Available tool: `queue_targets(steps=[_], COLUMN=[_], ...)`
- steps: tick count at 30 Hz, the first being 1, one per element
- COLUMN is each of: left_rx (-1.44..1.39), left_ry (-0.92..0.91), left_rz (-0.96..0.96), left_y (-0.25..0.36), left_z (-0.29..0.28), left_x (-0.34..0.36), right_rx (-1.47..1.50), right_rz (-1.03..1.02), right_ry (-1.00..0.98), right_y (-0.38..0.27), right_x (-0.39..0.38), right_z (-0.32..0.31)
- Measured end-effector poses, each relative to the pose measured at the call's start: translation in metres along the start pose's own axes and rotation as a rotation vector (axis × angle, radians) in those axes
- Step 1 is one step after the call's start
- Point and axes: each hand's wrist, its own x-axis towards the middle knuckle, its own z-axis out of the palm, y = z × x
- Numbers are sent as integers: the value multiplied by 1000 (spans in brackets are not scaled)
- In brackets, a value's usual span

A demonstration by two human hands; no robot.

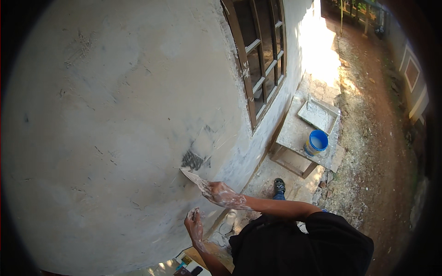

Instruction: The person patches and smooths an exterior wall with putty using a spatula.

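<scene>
My right hand (222, 193), smeared with white paste, is closed around a putty knife (192, 177) whose blade is coated in the same paste. The blade tip touches the pale plastered wall (115, 115), just below a dark bare patch (192, 160). Lower and to the left, my left hand (195, 225) hovers near the wall with its fingers curled. Paste covers those fingers too, and whatever may be in them cannot be made out.
A brown-framed window (260, 55) is set in the wall. To the right stands a paste-spattered table (290, 131) bearing a shallow tray (317, 115) and a blue-rimmed bucket (316, 141). Beyond runs a dirt path (380, 138). Several small items (189, 264) lie at the lower edge.
</scene>
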Motion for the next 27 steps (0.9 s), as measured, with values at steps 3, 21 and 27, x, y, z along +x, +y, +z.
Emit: queue_targets(steps=[3, 21, 27], left_rx=[47, 53, 55], left_ry=[14, -46, -54], left_rz=[27, 103, 56], left_y=[23, 33, 47], left_z=[1, -2, 1], left_x=[-5, -2, -6], right_rx=[98, 136, -121], right_rz=[336, 254, 796], right_ry=[224, 367, 666], right_y=[2, -18, 149], right_x=[7, 3, 23], right_z=[-72, -22, -110])
